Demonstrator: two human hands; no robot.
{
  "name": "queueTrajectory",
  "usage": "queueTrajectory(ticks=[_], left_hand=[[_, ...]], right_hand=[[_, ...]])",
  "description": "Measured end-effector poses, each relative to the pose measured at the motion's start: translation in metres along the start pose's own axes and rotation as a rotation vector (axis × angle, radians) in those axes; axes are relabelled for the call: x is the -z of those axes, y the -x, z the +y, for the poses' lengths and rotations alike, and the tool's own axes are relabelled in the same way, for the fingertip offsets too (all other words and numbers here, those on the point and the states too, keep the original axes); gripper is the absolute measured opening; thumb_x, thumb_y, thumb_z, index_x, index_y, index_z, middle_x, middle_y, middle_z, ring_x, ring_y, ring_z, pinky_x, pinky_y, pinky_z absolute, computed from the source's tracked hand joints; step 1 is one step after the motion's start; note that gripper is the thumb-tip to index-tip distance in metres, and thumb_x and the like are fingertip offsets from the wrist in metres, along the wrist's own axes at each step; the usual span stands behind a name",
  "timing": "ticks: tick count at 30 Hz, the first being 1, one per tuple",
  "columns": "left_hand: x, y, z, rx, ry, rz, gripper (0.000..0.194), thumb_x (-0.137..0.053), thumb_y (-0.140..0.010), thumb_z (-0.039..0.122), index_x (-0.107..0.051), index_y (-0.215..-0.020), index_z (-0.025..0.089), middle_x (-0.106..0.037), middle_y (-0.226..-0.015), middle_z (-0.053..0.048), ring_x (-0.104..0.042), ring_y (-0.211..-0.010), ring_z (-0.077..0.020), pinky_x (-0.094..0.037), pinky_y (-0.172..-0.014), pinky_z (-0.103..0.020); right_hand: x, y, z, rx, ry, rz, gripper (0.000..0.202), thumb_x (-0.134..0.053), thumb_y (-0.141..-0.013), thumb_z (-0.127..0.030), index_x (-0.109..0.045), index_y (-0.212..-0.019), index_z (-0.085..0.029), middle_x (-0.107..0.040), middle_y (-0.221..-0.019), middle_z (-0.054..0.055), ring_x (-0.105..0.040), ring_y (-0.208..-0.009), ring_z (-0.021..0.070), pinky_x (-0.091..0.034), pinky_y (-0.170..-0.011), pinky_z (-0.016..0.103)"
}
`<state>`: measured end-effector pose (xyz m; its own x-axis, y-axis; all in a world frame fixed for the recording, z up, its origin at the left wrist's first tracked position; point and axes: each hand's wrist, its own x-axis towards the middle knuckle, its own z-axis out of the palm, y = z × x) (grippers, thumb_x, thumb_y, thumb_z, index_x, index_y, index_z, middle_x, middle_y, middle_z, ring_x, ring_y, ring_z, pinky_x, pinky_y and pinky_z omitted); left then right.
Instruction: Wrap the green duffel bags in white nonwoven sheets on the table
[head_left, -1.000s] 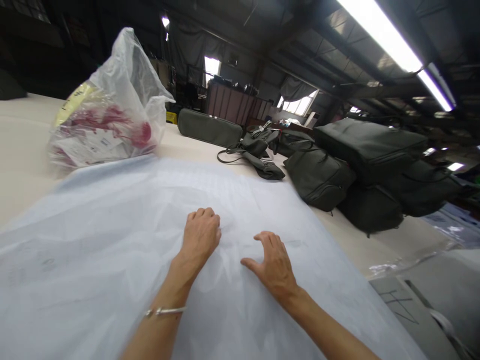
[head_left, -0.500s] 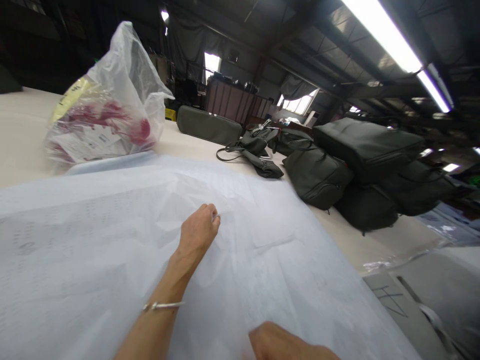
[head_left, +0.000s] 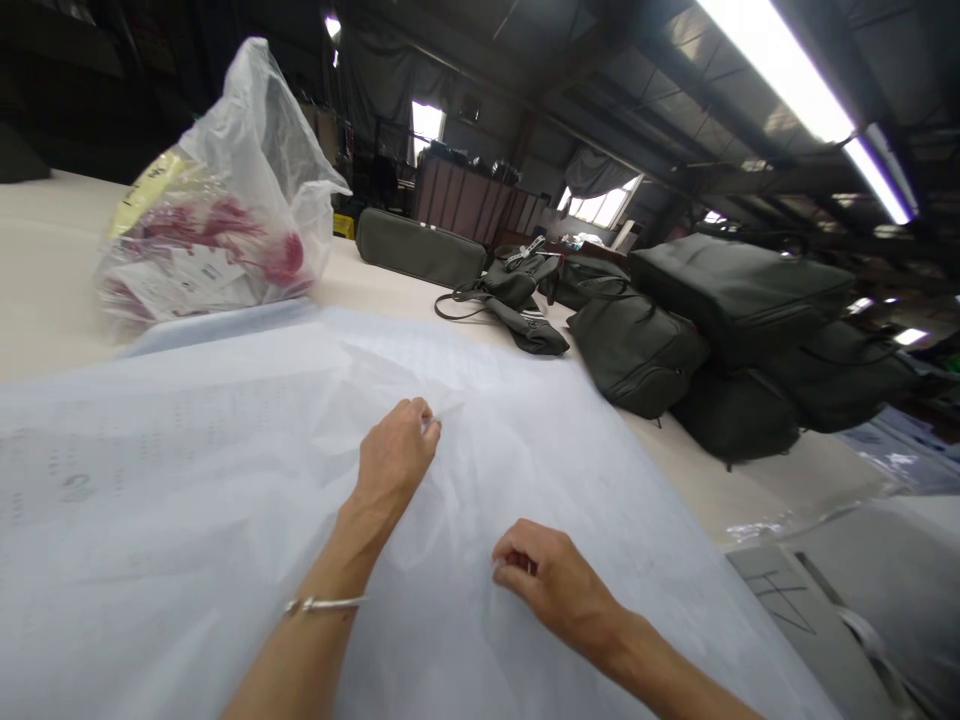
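A large translucent white plastic sheet [head_left: 600,520], creased and with faint printed rows on its left part, covers the near table. My left hand [head_left: 397,445], a silver bangle on its wrist, is closed in a pinch on the sheet, and folds run out from its fingertips. Lower and to the right, my right hand [head_left: 544,575] is just over the sheet, with thumb and fingers curled together. Whether film is between its fingertips I cannot make out.
A clear plastic bag [head_left: 225,230] with red items and papers stands at the back left. Dark green bags [head_left: 637,350] are piled at the right, with a long dark case [head_left: 420,248] behind. A marked grey panel [head_left: 780,590] lies at lower right.
My right hand has come up from the bottom edge onto the middle of the sheet, its fingers now visible. My left hand stays nearly in place, still pinching; the folds around it have shifted.
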<state>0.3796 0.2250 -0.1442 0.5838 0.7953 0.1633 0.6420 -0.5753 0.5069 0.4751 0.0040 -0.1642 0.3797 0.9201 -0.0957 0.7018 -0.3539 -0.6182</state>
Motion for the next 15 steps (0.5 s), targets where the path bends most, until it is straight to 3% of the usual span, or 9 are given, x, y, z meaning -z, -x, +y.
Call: queueTrajectory(ticks=[3, 5, 7, 9, 12, 13, 15], left_hand=[[0.011, 0.005, 0.006, -0.037, -0.031, -0.034, 0.014, -0.045, -0.088, 0.028, -0.058, -0.09, 0.023, -0.066, -0.095, -0.004, -0.062, -0.077, -0.0215, -0.038, -0.062, -0.031], [0.013, 0.009, 0.008, -0.097, -0.094, -0.143, 0.013, -0.046, -0.086, 0.025, -0.059, -0.087, 0.022, -0.066, -0.094, -0.005, -0.062, -0.075, -0.0221, -0.038, -0.061, -0.032], [0.01, 0.012, 0.007, -0.167, -0.166, -0.278, 0.012, -0.048, -0.085, 0.022, -0.06, -0.086, 0.02, -0.066, -0.092, -0.008, -0.063, -0.077, -0.0242, -0.04, -0.063, -0.033], [0.002, 0.015, 0.005, -0.223, -0.211, -0.378, 0.012, -0.05, -0.083, 0.018, -0.061, -0.087, 0.019, -0.066, -0.09, -0.01, -0.064, -0.081, -0.0259, -0.043, -0.067, -0.034], [-0.012, 0.016, 0.0, -0.251, -0.232, -0.434, 0.018, -0.051, -0.081, 0.012, -0.062, -0.094, 0.019, -0.066, -0.093, -0.01, -0.065, -0.084, -0.025, -0.045, -0.07, -0.033], [-0.016, 0.016, -0.002, -0.255, -0.239, -0.442, 0.021, -0.05, -0.081, 0.011, -0.062, -0.096, 0.019, -0.066, -0.096, -0.01, -0.065, -0.084, -0.024, -0.045, -0.07, -0.033], [-0.021, 0.014, -0.004, -0.256, -0.259, -0.44, 0.025, -0.047, -0.082, 0.008, -0.062, -0.097, 0.02, -0.066, -0.098, -0.009, -0.066, -0.085, -0.0228, -0.045, -0.07, -0.032]], right_hand=[[0.004, 0.024, -0.019, -0.071, -0.136, -0.204, 0.011, -0.063, -0.07, -0.012, -0.068, -0.073, -0.021, -0.064, -0.073, -0.005, -0.057, -0.066, 0.0104, -0.041, -0.06, 0.019], [0.004, 0.029, -0.026, -0.156, -0.233, -0.403, 0.008, -0.063, -0.069, -0.015, -0.068, -0.071, -0.021, -0.063, -0.066, -0.005, -0.056, -0.06, 0.0102, -0.038, -0.053, 0.018], [0.004, 0.02, -0.023, -0.23, -0.299, -0.422, 0.01, -0.06, -0.075, -0.021, -0.066, -0.068, -0.02, -0.061, -0.06, -0.004, -0.055, -0.053, 0.0107, -0.038, -0.049, 0.019], [0.004, -0.003, -0.01, -0.201, -0.248, -0.124, 0.019, -0.054, -0.083, -0.026, -0.065, -0.069, -0.019, -0.062, -0.063, -0.001, -0.058, -0.058, 0.0134, -0.046, -0.055, 0.023], [-0.001, -0.046, 0.023, 0.003, 0.004, 0.443, 0.022, -0.049, -0.09, -0.03, -0.067, -0.088, -0.019, -0.07, -0.092, 0.008, -0.064, -0.092, 0.0216, -0.05, -0.089, 0.037], [-0.005, -0.059, 0.035, 0.056, 0.088, 0.528, 0.023, -0.05, -0.089, -0.029, -0.067, -0.098, -0.017, -0.068, -0.107, 0.011, -0.061, -0.107, 0.0246, -0.045, -0.1, 0.042], [-0.016, -0.079, 0.053, 0.107, 0.226, 0.514, 0.036, -0.051, -0.087, -0.025, -0.062, -0.119, -0.012, -0.057, -0.132, 0.017, -0.047, -0.129, 0.0291, -0.034, -0.111, 0.05]])
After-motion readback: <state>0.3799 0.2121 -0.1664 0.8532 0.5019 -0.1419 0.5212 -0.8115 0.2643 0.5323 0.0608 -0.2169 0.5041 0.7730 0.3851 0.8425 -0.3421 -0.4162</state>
